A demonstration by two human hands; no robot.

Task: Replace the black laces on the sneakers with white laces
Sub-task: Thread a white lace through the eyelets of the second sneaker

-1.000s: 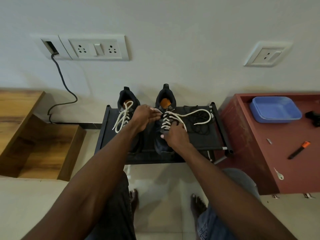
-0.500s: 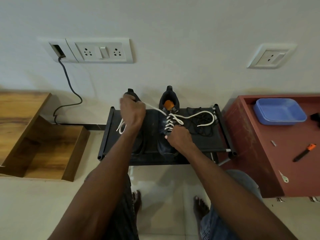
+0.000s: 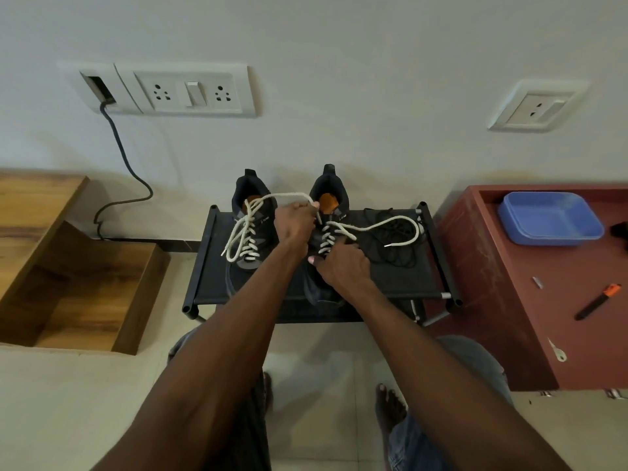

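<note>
Currently, left hand (image 3: 295, 222): I see fingers curled, pinching white lace (image 3: 289, 196).
right hand (image 3: 343, 266): fingers flat, pressing right sneaker (image 3: 321, 263), holding nothing.
lace handling: I judge soft, light; pinch near aglet.

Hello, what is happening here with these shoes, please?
A person is lacing two dark sneakers on a low black rack. The left sneaker already has its white lace threaded, ends loose. The left hand grips one end of the white lace of the right sneaker, while the right hand rests on that shoe. The other end lies loose over the removed black laces on the rack.
</note>
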